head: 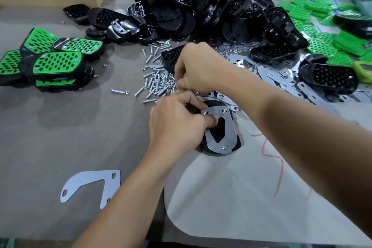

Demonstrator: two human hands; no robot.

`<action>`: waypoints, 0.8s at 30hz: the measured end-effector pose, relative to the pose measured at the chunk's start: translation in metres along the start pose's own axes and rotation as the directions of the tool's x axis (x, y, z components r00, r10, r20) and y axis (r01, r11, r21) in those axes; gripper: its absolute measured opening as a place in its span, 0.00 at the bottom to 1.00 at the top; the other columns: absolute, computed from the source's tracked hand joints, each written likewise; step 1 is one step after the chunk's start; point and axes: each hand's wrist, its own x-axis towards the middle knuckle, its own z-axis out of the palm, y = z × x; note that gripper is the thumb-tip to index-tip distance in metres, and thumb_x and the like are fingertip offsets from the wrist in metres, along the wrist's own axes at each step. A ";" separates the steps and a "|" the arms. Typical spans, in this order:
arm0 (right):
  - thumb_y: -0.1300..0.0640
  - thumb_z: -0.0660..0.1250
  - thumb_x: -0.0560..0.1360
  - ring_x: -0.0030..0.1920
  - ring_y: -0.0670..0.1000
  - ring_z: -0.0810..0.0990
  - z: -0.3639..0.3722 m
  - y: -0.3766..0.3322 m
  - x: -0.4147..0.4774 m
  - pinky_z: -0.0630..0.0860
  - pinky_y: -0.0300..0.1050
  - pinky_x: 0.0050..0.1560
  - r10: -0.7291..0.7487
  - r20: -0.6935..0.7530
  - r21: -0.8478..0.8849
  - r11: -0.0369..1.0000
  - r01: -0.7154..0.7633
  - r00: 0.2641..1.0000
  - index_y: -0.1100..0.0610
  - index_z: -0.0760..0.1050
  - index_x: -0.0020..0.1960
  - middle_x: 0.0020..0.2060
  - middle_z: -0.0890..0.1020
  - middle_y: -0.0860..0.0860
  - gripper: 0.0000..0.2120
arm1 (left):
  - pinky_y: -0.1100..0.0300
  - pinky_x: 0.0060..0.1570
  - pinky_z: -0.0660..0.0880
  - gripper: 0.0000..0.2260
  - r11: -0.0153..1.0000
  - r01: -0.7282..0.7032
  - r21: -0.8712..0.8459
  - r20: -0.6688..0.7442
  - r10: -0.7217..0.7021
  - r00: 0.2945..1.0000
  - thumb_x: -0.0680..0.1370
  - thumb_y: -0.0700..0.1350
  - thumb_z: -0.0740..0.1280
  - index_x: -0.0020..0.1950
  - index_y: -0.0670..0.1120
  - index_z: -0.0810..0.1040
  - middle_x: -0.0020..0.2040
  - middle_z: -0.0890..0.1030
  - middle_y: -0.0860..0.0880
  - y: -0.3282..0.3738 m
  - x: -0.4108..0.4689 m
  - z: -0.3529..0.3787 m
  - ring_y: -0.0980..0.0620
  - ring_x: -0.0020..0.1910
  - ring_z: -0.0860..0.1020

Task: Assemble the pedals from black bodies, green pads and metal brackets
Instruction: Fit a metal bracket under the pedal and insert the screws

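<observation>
1. Progress, head view: a small stack of finished pedals (56, 64), green pads set into black bodies, lies at the left of the tabletop (60, 127). That looks like only a small share of the job.
2. Stock left is large: a high pile of black bodies (191, 12) at the far middle, loose green pads (314, 24) at the far right, and flat brackets (281, 78) spread before them.
3. The pedal in hand sits near the middle, underside up: a metal bracket (227, 127) lies on its black body (236, 144). Fasteners show in three bracket holes; whether they carry nuts I cannot tell.
4. The left hand (177, 125) steadies this piece. Its grip is closed on the metal bracket, thumb pressed at the slot's edge and fingers curled at the far end.
5. The right hand (199, 68) reaches over the heap of screws and nuts (155, 78), fingers curled downward. Whether its grip pinches anything I cannot tell.
6. Likely step: fastening this bracket down, then adding it to the stack.
7. A spare bracket (90, 185) lies apart, near the left forearm.
</observation>
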 end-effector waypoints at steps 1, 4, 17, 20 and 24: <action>0.58 0.74 0.69 0.33 0.43 0.79 -0.004 0.002 -0.004 0.79 0.39 0.42 0.026 -0.027 0.060 0.998 -0.025 0.999 0.50 0.86 0.38 0.25 0.78 0.41 0.04 | 0.59 0.38 0.68 0.18 1.000 0.001 -0.003 -0.003 -0.001 1.000 0.53 0.60 0.75 0.41 0.69 0.79 0.39 0.78 0.73 0.000 0.000 0.000 0.60 0.43 0.78; 0.54 0.76 0.67 0.32 0.40 0.80 -0.023 0.016 -0.028 0.77 0.31 0.38 0.093 -0.134 0.206 0.976 -0.064 0.987 0.47 0.86 0.37 0.27 0.82 0.40 0.03 | 0.58 0.39 0.71 0.17 1.000 0.000 -0.020 -0.012 0.000 1.000 0.52 0.61 0.75 0.40 0.68 0.80 0.38 0.80 0.68 -0.002 0.000 0.001 0.57 0.43 0.79; 0.59 0.77 0.66 0.28 0.39 0.77 -0.019 0.037 -0.109 0.70 0.27 0.31 0.222 -0.011 0.249 0.945 -0.213 0.975 0.47 0.84 0.34 0.27 0.81 0.40 0.08 | 0.57 0.39 0.67 0.18 1.000 -0.018 0.014 -0.013 0.019 1.000 0.53 0.60 0.75 0.41 0.68 0.80 0.35 0.76 0.71 0.001 -0.001 0.001 0.51 0.45 0.79; 0.58 0.77 0.67 0.30 0.40 0.79 -0.015 0.038 -0.107 0.72 0.29 0.31 0.244 -0.005 0.231 0.944 -0.236 0.970 0.47 0.83 0.34 0.29 0.82 0.40 0.08 | 0.57 0.39 0.68 0.17 1.000 -0.013 0.026 -0.014 0.013 1.000 0.52 0.60 0.75 0.39 0.66 0.80 0.34 0.78 0.68 0.000 -0.001 0.001 0.51 0.45 0.79; 0.55 0.78 0.68 0.32 0.41 0.81 -0.013 0.038 -0.108 0.80 0.36 0.36 0.264 -0.041 0.204 0.946 -0.250 0.964 0.45 0.83 0.35 0.29 0.82 0.39 0.07 | 0.57 0.38 0.67 0.17 0.999 -0.033 0.030 -0.010 0.034 0.999 0.54 0.60 0.76 0.40 0.65 0.79 0.33 0.76 0.70 -0.001 -0.001 0.001 0.50 0.42 0.78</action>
